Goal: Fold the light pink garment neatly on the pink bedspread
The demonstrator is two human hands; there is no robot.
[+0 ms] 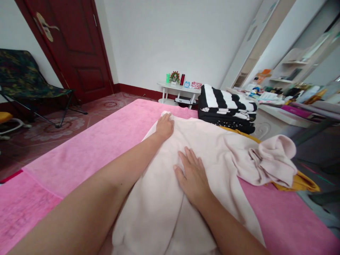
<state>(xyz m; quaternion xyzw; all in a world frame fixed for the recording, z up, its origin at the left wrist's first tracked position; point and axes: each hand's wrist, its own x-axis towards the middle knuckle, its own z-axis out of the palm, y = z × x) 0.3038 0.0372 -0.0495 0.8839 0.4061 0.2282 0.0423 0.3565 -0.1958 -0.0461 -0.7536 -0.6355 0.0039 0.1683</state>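
A pale pink long-sleeved garment (156, 184) lies spread over a pink bed cover (106, 138). Its right sleeve (276, 161) is bunched up at the right side. My left hand (165, 126) reaches far forward and rests on the garment's far left corner, palm down, with the fingers stretched over the cloth. Closer to me, my right hand (192, 175) lies flat on the middle of the garment, fingers spread, beside a long crease. Both forearms cover parts of the fabric.
Folded black-and-white striped cloth (225, 102) is stacked at the far right of the bed. Mustard cloth (300, 182) shows beneath the sleeve. Beyond stands a small white table (179, 86). A cluttered dresser (281, 109) is on the right, a camouflage chair (29, 78) on the left.
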